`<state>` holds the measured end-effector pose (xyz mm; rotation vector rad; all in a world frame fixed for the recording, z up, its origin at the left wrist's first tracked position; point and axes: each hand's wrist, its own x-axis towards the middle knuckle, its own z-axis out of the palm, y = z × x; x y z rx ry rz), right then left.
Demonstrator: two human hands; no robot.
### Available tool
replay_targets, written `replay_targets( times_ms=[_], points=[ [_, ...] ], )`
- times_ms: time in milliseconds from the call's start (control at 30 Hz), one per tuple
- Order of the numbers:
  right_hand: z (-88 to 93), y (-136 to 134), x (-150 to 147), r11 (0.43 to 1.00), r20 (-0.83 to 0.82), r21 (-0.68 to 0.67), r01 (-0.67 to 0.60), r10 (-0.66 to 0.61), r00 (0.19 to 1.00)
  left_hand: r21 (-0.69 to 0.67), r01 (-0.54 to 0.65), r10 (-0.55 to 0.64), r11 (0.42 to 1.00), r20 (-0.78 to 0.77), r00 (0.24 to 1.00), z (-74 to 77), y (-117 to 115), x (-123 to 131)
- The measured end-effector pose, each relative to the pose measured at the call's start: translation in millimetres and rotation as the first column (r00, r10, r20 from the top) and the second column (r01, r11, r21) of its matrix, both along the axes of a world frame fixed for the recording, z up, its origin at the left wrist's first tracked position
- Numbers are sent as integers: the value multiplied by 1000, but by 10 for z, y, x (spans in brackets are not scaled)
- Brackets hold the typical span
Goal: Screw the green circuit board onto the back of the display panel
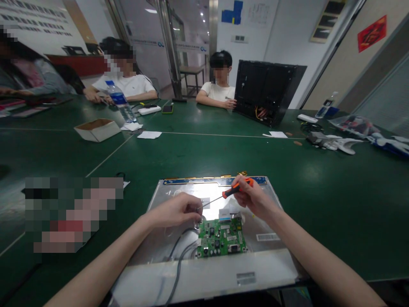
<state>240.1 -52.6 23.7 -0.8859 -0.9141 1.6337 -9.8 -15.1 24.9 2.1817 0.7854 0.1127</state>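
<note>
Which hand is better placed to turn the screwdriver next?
Right, probably: the right hand grips the screwdriver by its orange handle; the left hand only rests beside the circuit board near the tip.

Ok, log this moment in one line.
right hand: holds screwdriver | left hand: resting on display panel beside circuit board | screwdriver tip: by left hand

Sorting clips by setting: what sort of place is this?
Likely an electronics repair or training workshop: a green work table, a right hand holding a screwdriver by a circuit board on an opened display panel, and a black monitor casing.
</note>
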Motion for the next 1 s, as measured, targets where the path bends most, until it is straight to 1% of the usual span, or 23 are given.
replay_targets(
  times_ms=[133, 233, 333, 600, 700, 800, 933, 1000],
  points=[
    [-167, 35, -101, 999, -38, -41, -13, 11, 999, -43, -31, 31, 999, -3, 1000, -45, -27, 14],
    [-304, 56, -61, 996, -37, -85, -23, 20, 999, -49, -37, 38, 998, 13, 999, -60, -42, 22],
    [-372, 67, -25, 993, -25, -119, -24, 21, 999, -36, -17, 17, 999, 15, 1000, -57, -44, 20],
    [-363, 38, -67, 990, 5, -136, -41, 42, 999, -30, -2, 1, 1000, -21, 1000, 10, -57, 15],
    [-365, 29, -65, 989, 15, -141, -50, 53, 998, -35, -2, 1, 999, -11, 1000, 38, -70, 21],
    [-364, 31, -59, 987, 22, -152, -54, 58, 998, -38, -11, 11, 999, 4, 1000, 24, -79, 31],
    [-360, 33, -51, 984, 30, -168, -51, 57, 998, -97, -12, 13, 995, 13, 1000, -18, -82, 37],
    [-359, 30, -46, 984, 36, -174, -47, 54, 998, -90, -9, 11, 996, 26, 1000, -20, -70, 31]
  ],
)
